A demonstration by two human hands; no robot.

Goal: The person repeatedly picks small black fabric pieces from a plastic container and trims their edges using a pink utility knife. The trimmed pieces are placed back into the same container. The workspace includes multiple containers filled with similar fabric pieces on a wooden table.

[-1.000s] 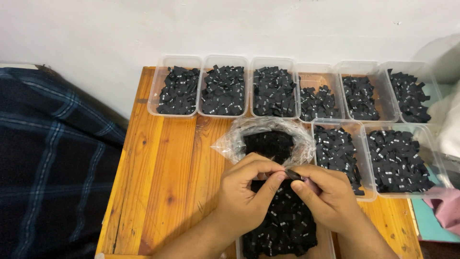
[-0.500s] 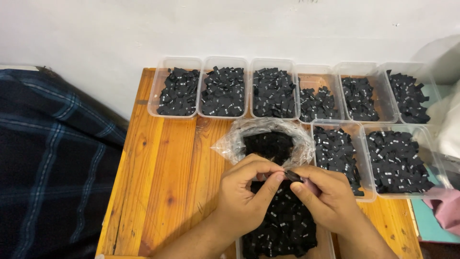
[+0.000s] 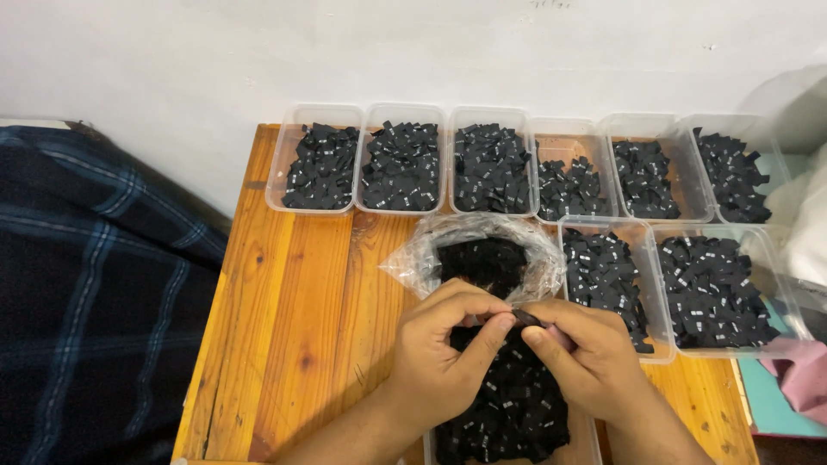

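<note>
View from above onto a wooden table (image 3: 293, 344). At far left, beside the table's left edge, lies a dark blue plaid cloth (image 3: 86, 284). Along the table's back edge stands a row of six clear plastic tubs (image 3: 314, 116), each holding small black fabric labels (image 3: 401, 168) with pale markings; the fourth tub from the left is the least full. Two further tubs (image 3: 659, 232) of the same labels stand in front of the row, toward the right edge. Near the table's middle, an open clear plastic bag (image 3: 422, 254) holds a dark mass of labels.

At the front edge, the left hand (image 3: 444, 353) and the right hand (image 3: 581, 357) meet over a tub heaped with labels (image 3: 512, 413). Both hands are closed in a pinch: thumb and forefinger of each press together on one small black label (image 3: 527, 319), held between the two hands just above the heap and just in front of the bag. At far right, beyond the table's right edge, a pink cloth (image 3: 805, 379) lies on a teal surface (image 3: 767, 405).
</note>
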